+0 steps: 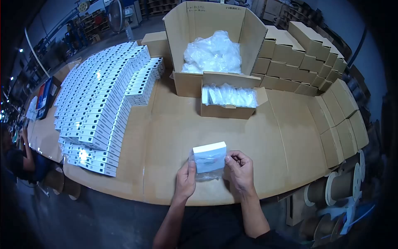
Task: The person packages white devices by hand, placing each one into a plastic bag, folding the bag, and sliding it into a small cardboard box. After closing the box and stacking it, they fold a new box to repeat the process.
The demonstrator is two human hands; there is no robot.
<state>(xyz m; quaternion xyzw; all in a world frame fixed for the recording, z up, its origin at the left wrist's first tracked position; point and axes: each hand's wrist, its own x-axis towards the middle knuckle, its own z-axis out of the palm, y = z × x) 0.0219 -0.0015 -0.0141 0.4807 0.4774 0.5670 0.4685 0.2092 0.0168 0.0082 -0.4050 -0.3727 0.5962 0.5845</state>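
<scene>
A small white box point(209, 157) is partly inside a clear plastic bag point(207, 176), its top edge bare. My left hand point(186, 181) grips the left side of the bagged box, thumb on its front. At the right edge my right hand point(241, 171) pinches the bag with thumb and fingers. Beyond my hands stands an open cardboard box point(226, 111) holding a row of plastic-wrapped white packets point(231, 96).
A large stack of white boxes point(97, 99) fills the left. Behind, a big open carton point(215, 20) holds clear plastic bags point(213, 54). Brown boxes point(290, 58) are stacked at the right; spools point(344, 186) lie below. Another person's arm point(27, 149) shows far left.
</scene>
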